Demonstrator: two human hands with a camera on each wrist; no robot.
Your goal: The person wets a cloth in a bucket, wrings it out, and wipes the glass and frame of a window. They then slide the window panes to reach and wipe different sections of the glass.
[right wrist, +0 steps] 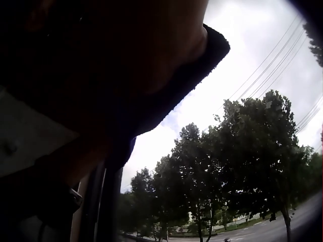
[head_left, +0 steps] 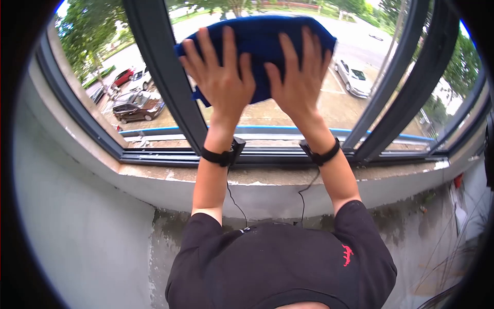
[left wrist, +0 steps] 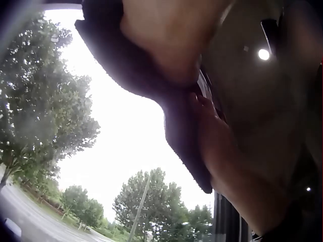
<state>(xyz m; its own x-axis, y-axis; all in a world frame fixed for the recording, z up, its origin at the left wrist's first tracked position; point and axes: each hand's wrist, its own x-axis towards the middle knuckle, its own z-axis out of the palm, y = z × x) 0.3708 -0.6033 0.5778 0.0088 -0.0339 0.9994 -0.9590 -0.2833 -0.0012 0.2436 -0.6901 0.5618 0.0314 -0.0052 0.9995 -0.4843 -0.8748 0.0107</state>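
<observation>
A blue cloth (head_left: 262,44) lies spread against the window glass in the head view, its lower edge uneven. My left hand (head_left: 224,77) presses on its left part with fingers spread and fairly straight. On the right part rests my right hand (head_left: 298,77), also with extended fingers, thumbs facing each other across a strip of cloth. From the left wrist, the cloth (left wrist: 136,70) looks dark against the bright sky, with a hand over it. The right wrist view is very dark; the cloth's fuzzy edge (right wrist: 214,48) shows past the hand.
Dark window frame bars (head_left: 167,72) stand left of the cloth, and more bars (head_left: 393,87) stand to the right. Below runs a worn sill (head_left: 267,175) above a grey wall. Thin cables (head_left: 302,198) hang from the wrist cameras. Parked cars (head_left: 136,105) and trees appear outside.
</observation>
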